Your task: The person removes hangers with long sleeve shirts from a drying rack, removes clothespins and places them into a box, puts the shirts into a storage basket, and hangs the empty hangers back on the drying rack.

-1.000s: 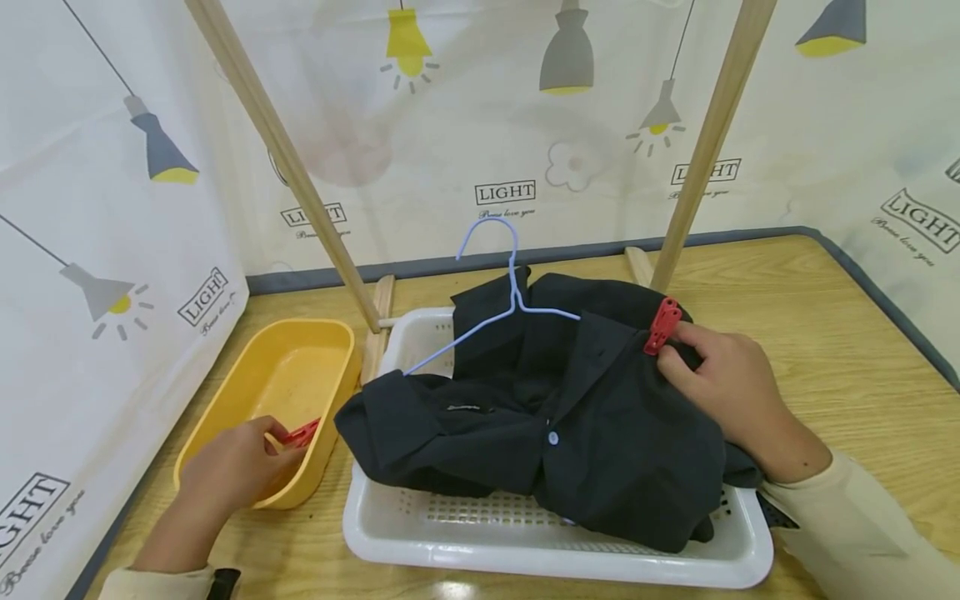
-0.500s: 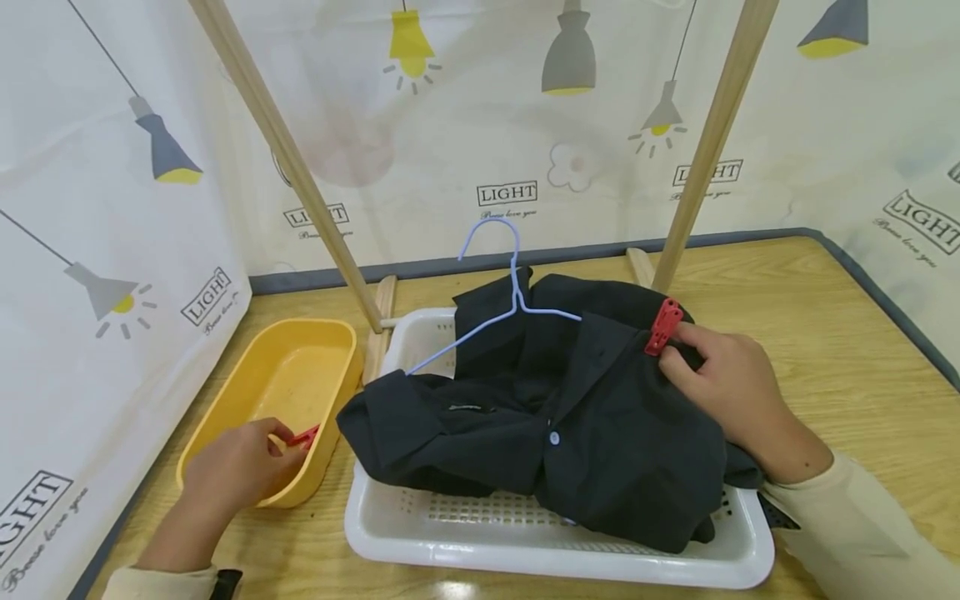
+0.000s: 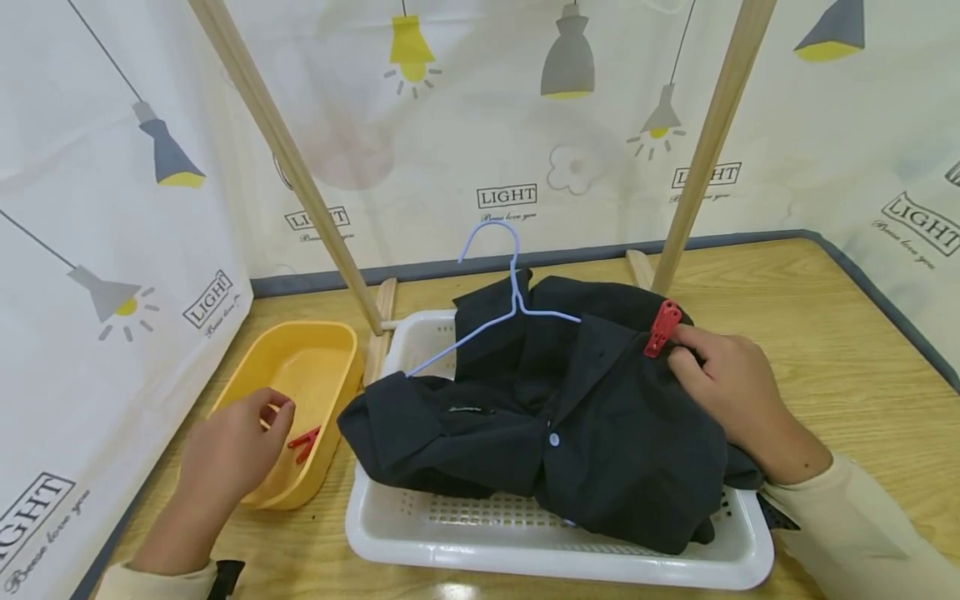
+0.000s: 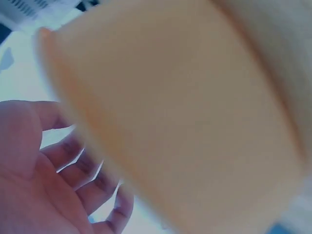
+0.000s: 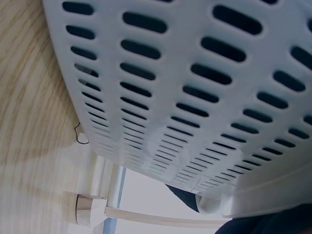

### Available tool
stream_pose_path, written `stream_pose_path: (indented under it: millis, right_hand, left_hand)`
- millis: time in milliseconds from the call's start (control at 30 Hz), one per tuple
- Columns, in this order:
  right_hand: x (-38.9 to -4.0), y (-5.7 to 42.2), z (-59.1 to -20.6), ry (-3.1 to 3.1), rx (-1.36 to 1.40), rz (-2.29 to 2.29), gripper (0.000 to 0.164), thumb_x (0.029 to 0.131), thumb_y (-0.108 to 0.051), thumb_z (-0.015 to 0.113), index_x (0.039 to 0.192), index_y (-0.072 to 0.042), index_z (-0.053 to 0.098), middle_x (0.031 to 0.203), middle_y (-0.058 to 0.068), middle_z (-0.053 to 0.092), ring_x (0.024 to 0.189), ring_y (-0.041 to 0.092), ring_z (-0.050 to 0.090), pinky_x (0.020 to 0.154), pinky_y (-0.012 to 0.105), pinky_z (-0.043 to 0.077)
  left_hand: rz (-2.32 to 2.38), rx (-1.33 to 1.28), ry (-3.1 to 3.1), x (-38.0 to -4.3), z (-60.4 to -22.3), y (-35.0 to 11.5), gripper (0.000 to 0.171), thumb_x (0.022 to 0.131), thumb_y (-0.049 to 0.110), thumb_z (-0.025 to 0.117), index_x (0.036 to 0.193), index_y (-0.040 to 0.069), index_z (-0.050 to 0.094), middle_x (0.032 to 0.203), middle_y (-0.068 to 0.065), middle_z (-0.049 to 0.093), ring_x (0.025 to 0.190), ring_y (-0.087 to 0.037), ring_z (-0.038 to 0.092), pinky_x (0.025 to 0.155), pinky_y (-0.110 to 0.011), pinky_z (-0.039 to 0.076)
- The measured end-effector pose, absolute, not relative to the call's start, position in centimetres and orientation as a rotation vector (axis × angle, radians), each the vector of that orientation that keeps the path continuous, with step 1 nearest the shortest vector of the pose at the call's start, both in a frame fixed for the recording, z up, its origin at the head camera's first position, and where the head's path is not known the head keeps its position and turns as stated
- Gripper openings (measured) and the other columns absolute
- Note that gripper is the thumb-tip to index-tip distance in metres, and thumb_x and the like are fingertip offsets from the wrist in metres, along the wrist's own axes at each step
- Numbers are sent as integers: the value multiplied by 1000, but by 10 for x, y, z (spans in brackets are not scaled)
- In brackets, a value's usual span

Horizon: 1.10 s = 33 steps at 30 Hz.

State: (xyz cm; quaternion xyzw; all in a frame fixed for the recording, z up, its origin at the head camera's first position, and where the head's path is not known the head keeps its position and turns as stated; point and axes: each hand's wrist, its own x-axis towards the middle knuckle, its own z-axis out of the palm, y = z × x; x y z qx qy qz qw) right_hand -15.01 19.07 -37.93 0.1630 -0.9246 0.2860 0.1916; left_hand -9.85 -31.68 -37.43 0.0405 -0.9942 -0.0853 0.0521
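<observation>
Black shirt fabric (image 3: pixel 630 442) is pinched in the right grip (image 3: pixel 727 385), the left grip (image 3: pixel 234 446) loose over a yellow tub (image 3: pixel 303 367).

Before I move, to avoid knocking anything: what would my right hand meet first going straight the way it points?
Most likely the red clip on the black shirt, just ahead of your right hand; whether they touch is hard to tell.

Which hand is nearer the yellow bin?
Left. The left hand is over the yellow bin; the right hand is at the right end of the white basket, on the black shirt.
</observation>
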Motion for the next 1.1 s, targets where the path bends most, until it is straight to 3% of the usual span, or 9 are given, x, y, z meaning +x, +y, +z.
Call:
stream_pose_path:
  millis: [200,567,1100]
  right_hand:
    - [-150,192,-380,-2600,448,804,24,91,-7,50,99,-5,72,62,-1,57,58,13,45,56,29,33]
    - [-151,192,-383,-2583,457,797,24,91,-8,52,99,-8,74,66,0,63,57,11,46,56,28,36]
    - [-151,191,-381,-2587,448,849,21,90,-8,54,89,-11,75,64,-3,59,57,7,44,54,26,34]
  left_hand:
    - [-241,-48,-2806,-101,-341,-289,20,96,24,63,97,7,74,77,-7,73,55,-17,59,52,-33,42]
    - [-186,-385,-2769,-111,-296,-220,13,94,23,67,97,14,75,83,1,74,76,-17,69,81,-47,45]
    - [1,-821,-2803,-133,-275,-144,13,96,30,63,97,20,73,80,8,65,71,-11,59,78,-39,41]
